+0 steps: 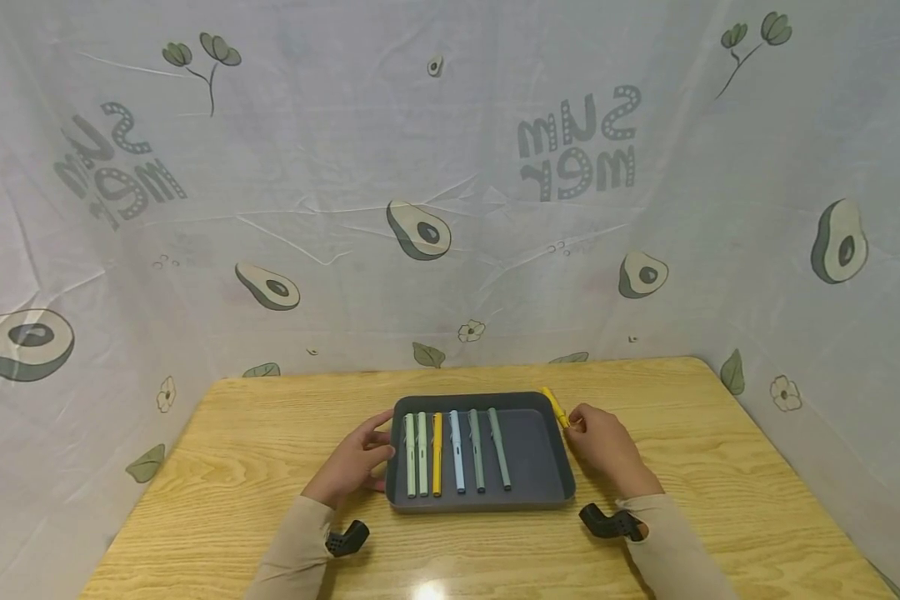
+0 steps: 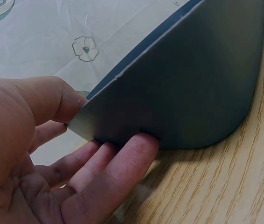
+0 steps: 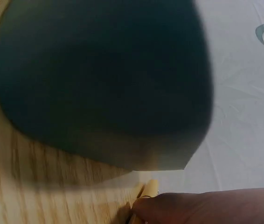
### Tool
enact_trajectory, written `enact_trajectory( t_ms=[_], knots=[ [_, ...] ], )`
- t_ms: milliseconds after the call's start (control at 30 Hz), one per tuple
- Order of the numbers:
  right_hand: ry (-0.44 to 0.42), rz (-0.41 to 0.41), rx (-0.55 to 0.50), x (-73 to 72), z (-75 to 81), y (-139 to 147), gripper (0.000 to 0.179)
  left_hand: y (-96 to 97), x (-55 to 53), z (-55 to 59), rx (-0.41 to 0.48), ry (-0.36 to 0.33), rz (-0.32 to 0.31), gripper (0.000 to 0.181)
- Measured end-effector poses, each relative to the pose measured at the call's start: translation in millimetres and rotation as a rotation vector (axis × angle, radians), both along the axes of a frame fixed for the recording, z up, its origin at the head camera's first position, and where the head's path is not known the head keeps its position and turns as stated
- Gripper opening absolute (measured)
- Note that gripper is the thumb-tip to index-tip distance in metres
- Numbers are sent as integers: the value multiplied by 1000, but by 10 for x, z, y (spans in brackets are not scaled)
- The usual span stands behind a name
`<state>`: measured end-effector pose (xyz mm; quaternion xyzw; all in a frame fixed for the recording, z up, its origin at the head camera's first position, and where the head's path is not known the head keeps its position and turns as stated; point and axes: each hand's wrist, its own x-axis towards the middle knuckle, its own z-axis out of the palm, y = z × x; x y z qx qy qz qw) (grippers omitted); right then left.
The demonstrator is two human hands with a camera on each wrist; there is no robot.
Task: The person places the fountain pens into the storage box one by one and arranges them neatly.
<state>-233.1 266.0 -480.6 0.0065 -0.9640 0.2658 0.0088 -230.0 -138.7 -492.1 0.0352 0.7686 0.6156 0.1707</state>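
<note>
A dark grey tray (image 1: 528, 467) sits on the table with several pens lying side by side in it. From the left come two pale green pens (image 1: 410, 454), a yellow pen (image 1: 437, 454), a light blue pen (image 1: 458, 454) and two grey-green pens (image 1: 500, 450). My left hand (image 1: 360, 454) grips the tray's left side, thumb at the rim, fingers (image 2: 132, 163) along the outer wall. Just outside the right wall, my right hand (image 1: 603, 442) pinches the lower end of another yellow pen (image 1: 552, 404) between thumb and fingers; most of those fingers are hidden in the right wrist view.
The wood-grain table (image 1: 285, 425) extends on both sides of the tray. Behind it hangs a pale curtain (image 1: 330, 167) printed with avocados and flowers. A black wrist mount (image 1: 611, 523) shows at the right sleeve, another black mount (image 1: 347, 539) at the left.
</note>
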Motion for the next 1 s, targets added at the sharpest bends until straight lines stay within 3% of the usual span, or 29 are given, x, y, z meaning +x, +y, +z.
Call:
enact_trajectory(
  t_ms=[300,433,733,1000],
  knots=[
    [-183,-30,-9,82,77,94,37,-9,-3,-21,-17,5,8,61],
    [-160,-54,-28,78,77,104,39,-11,-7,-30,-14,8,-5,61],
    [-6,-116,-95,-15,-5,106,40,-5,-11,-33,0,19,-14,61],
    [-36,-107,-97,-34,-58,106,41,-17,-29,-51,-2,23,-12,61]
  ],
)
